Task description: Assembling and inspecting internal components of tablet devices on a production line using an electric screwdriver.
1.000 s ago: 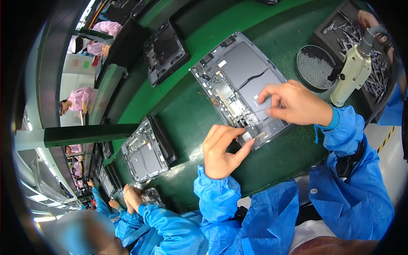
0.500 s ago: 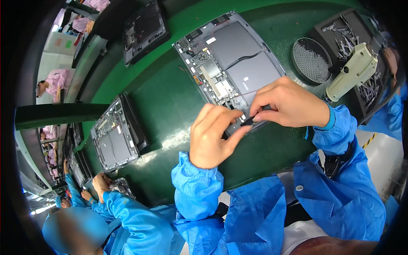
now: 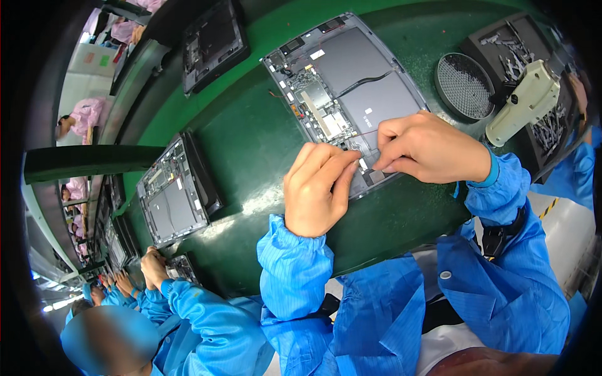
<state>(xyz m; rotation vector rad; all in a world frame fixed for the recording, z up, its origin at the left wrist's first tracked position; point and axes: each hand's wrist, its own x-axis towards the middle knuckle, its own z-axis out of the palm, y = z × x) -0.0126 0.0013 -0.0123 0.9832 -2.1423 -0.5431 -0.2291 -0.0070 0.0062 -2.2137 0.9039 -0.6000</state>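
An opened grey laptop base (image 3: 377, 53) lies on the green bench in front of me, showing flat battery packs and a circuit board (image 3: 323, 106). A black cable (image 3: 364, 84) crosses the batteries. My left hand (image 3: 316, 188) is at the laptop's near edge, thumb and forefinger pinched over the end of the board. Just to its right, my right hand (image 3: 433, 150) pinches low at the near corner, its fingertips almost touching the base. Whatever lies between either hand's fingertips is too small or hidden. A thin red wire runs between the hands on the base.
Far right are a round dish of small parts (image 3: 464, 88), a cream-coloured powered hand tool (image 3: 527, 103) and a black tray (image 3: 480, 41) of grey metal pieces. More opened laptop bases (image 3: 172, 194) stand left. A co-worker's blue sleeve (image 3: 200, 313) reaches in at lower left.
The small black part between my fingertips no longer shows. My left thumb has closed up to the forefinger, and my right fingertips have come down onto the near corner. The view has shifted slightly.
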